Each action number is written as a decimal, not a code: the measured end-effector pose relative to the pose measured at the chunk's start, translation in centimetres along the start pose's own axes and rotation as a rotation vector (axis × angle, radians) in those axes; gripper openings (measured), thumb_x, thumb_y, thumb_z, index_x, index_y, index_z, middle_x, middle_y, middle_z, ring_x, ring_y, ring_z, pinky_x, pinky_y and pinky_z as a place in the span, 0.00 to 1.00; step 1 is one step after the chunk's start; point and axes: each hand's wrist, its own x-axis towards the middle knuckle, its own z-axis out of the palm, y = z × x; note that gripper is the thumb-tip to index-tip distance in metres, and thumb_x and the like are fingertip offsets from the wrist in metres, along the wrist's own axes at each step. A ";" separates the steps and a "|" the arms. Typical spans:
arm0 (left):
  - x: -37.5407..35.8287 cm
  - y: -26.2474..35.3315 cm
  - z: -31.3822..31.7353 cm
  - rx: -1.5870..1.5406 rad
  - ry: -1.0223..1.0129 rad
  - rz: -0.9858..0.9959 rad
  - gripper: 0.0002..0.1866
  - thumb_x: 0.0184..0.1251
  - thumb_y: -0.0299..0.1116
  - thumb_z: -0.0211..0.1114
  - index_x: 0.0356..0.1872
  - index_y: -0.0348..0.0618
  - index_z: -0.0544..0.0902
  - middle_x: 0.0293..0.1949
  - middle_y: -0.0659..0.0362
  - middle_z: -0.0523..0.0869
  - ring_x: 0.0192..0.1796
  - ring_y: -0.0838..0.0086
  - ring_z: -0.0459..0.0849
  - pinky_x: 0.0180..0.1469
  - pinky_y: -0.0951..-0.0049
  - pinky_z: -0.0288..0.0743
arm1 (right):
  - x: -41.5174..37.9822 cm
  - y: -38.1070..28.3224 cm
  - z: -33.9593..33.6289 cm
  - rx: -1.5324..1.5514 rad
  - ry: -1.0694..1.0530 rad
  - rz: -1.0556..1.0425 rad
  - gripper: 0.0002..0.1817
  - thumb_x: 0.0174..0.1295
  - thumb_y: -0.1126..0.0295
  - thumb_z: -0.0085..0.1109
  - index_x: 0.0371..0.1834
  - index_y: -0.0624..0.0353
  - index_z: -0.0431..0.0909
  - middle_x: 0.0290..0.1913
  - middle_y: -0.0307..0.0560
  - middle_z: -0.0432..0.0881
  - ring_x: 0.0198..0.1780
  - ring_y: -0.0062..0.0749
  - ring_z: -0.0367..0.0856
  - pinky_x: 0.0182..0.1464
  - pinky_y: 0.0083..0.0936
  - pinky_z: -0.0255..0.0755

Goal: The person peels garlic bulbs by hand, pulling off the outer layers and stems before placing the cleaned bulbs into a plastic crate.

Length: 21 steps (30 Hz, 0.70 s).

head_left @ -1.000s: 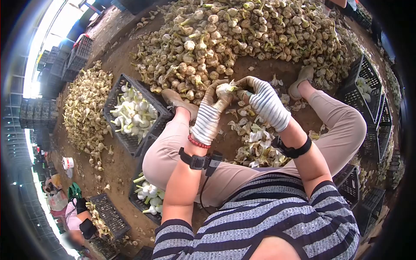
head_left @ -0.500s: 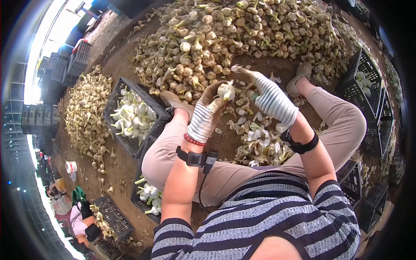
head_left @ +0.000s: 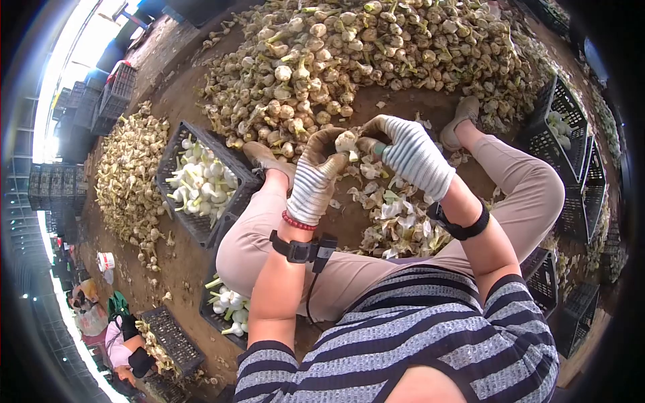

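Back from its outward swing, the right hand [head_left: 410, 153] pinches the light, papery-skinned garlic bulb [head_left: 346, 141] that the left hand [head_left: 316, 171] grips between them, best held around its firm body.

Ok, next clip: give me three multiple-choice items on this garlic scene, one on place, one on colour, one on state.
1. Where is the crate of peeled garlic?
A. on the person's left
B. on their lap
C. behind them

2. What colour is the bracelet?
A. blue
B. red
C. yellow

3. How is the bulb held?
A. lying on the ground
B. in the right hand alone
C. between both gloved hands, the left hand under it

Answers: 1 A, it sits beside the left leg; 2 B, red beads on the left wrist; 3 C, both gloves meet at the bulb.
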 end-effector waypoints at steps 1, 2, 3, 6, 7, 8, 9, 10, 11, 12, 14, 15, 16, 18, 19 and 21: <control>0.1 -0.1 -0.2 -0.033 -0.018 -0.029 0.23 0.60 0.20 0.65 0.59 0.39 0.74 0.54 0.56 0.81 0.54 0.72 0.81 0.58 0.73 0.76 | 0.1 -0.3 -0.2 -0.013 -0.016 0.037 0.11 0.63 0.68 0.62 0.42 0.66 0.80 0.30 0.56 0.83 0.29 0.28 0.77 0.37 0.28 0.74; -0.1 -0.1 -0.4 -0.067 -0.032 -0.058 0.23 0.61 0.20 0.64 0.59 0.39 0.75 0.54 0.55 0.81 0.54 0.72 0.81 0.58 0.72 0.77 | 0.0 -0.2 -0.1 -0.015 -0.024 0.039 0.11 0.63 0.68 0.62 0.42 0.66 0.80 0.30 0.56 0.83 0.29 0.28 0.77 0.37 0.28 0.74; -0.3 0.2 -0.4 -0.061 -0.040 -0.070 0.22 0.63 0.22 0.63 0.59 0.38 0.76 0.53 0.54 0.81 0.54 0.71 0.81 0.59 0.70 0.77 | -0.1 0.0 -0.1 0.024 -0.041 0.019 0.11 0.63 0.68 0.62 0.42 0.66 0.81 0.31 0.56 0.83 0.29 0.29 0.77 0.36 0.28 0.74; -0.3 0.4 -0.2 -0.207 -0.037 -0.085 0.20 0.64 0.19 0.62 0.58 0.37 0.75 0.52 0.54 0.82 0.53 0.73 0.82 0.56 0.75 0.79 | -0.7 0.5 0.6 0.004 -0.021 -0.087 0.10 0.62 0.69 0.62 0.42 0.64 0.80 0.33 0.56 0.82 0.31 0.39 0.82 0.37 0.32 0.74; -0.3 0.0 -0.3 -0.209 -0.019 -0.072 0.20 0.65 0.19 0.61 0.59 0.36 0.75 0.53 0.54 0.82 0.53 0.72 0.82 0.57 0.74 0.79 | -0.9 0.5 0.9 -0.142 0.033 -0.166 0.10 0.62 0.69 0.62 0.41 0.63 0.80 0.34 0.56 0.82 0.34 0.45 0.82 0.38 0.34 0.75; -0.2 -0.1 -0.4 -0.209 -0.024 -0.076 0.20 0.65 0.19 0.61 0.59 0.36 0.75 0.53 0.54 0.82 0.53 0.72 0.82 0.57 0.74 0.79 | -1.0 0.5 1.0 -0.289 0.090 -0.243 0.09 0.62 0.69 0.62 0.40 0.62 0.80 0.34 0.56 0.82 0.36 0.51 0.82 0.39 0.37 0.75; -0.2 -0.1 -0.4 -0.218 -0.039 -0.096 0.20 0.65 0.20 0.60 0.59 0.36 0.75 0.53 0.54 0.82 0.53 0.71 0.82 0.57 0.72 0.79 | -1.1 0.3 0.9 -0.281 0.080 -0.237 0.09 0.60 0.69 0.62 0.39 0.61 0.79 0.35 0.57 0.81 0.38 0.57 0.80 0.40 0.41 0.75; -0.2 -0.1 -0.5 -0.225 -0.053 -0.117 0.20 0.65 0.20 0.60 0.59 0.35 0.75 0.53 0.54 0.82 0.53 0.71 0.82 0.58 0.71 0.79 | -1.1 0.4 0.9 -0.281 0.084 -0.234 0.09 0.60 0.69 0.62 0.39 0.61 0.79 0.35 0.57 0.81 0.38 0.57 0.80 0.40 0.41 0.75; -0.2 -0.2 -0.6 -0.223 -0.056 -0.121 0.20 0.65 0.20 0.60 0.59 0.35 0.75 0.53 0.54 0.82 0.53 0.71 0.82 0.58 0.71 0.79 | -0.9 0.7 0.8 -0.352 0.088 -0.261 0.09 0.59 0.69 0.62 0.39 0.61 0.79 0.35 0.57 0.81 0.38 0.56 0.80 0.40 0.40 0.75; -0.1 -0.3 -0.6 -0.218 -0.058 -0.130 0.20 0.65 0.21 0.59 0.59 0.36 0.75 0.53 0.54 0.82 0.53 0.70 0.82 0.58 0.69 0.78 | -0.7 0.9 0.8 -0.422 0.090 -0.290 0.09 0.59 0.69 0.62 0.39 0.61 0.79 0.35 0.57 0.81 0.38 0.55 0.80 0.41 0.40 0.75; -0.2 -0.6 -0.7 -0.214 -0.062 -0.140 0.20 0.65 0.22 0.59 0.59 0.37 0.75 0.53 0.54 0.82 0.54 0.69 0.82 0.59 0.67 0.78 | 0.0 1.5 0.6 -0.350 0.109 -0.297 0.08 0.59 0.69 0.60 0.39 0.61 0.79 0.35 0.56 0.81 0.38 0.55 0.80 0.41 0.40 0.75; -0.3 -0.6 -0.5 -0.189 -0.080 -0.138 0.21 0.65 0.26 0.61 0.60 0.37 0.74 0.54 0.54 0.81 0.55 0.68 0.82 0.60 0.64 0.77 | 0.9 2.5 0.3 -0.342 0.170 -0.222 0.08 0.59 0.70 0.59 0.38 0.61 0.78 0.36 0.56 0.81 0.38 0.56 0.80 0.41 0.39 0.74; -0.4 -0.6 -0.2 -0.164 -0.099 -0.135 0.23 0.65 0.29 0.62 0.61 0.37 0.74 0.54 0.53 0.81 0.56 0.66 0.81 0.62 0.61 0.76 | 1.7 3.5 -0.1 -0.334 0.230 -0.148 0.07 0.60 0.70 0.58 0.38 0.61 0.78 0.36 0.56 0.81 0.38 0.56 0.80 0.41 0.39 0.74; -0.4 -0.3 0.0 -0.153 -0.057 -0.138 0.22 0.65 0.31 0.62 0.60 0.36 0.74 0.54 0.53 0.81 0.55 0.66 0.81 0.61 0.61 0.76 | 1.5 4.5 -1.5 -0.350 0.175 -0.094 0.09 0.62 0.72 0.56 0.43 0.61 0.79 0.37 0.56 0.82 0.39 0.54 0.81 0.42 0.37 0.75; -0.6 -0.3 0.0 -0.140 -0.008 -0.146 0.21 0.65 0.32 0.62 0.58 0.36 0.74 0.54 0.54 0.80 0.54 0.65 0.81 0.61 0.61 0.75 | 0.6 4.3 -1.9 -0.286 0.098 -0.081 0.11 0.63 0.72 0.55 0.46 0.61 0.79 0.38 0.57 0.83 0.40 0.52 0.82 0.43 0.37 0.75; -0.7 -0.5 -0.2 -0.131 0.025 -0.124 0.20 0.64 0.29 0.64 0.56 0.37 0.75 0.54 0.53 0.80 0.53 0.64 0.81 0.59 0.61 0.76 | -1.1 4.1 -1.6 -0.152 0.015 -0.102 0.16 0.64 0.73 0.54 0.54 0.60 0.78 0.39 0.57 0.84 0.42 0.47 0.84 0.46 0.34 0.76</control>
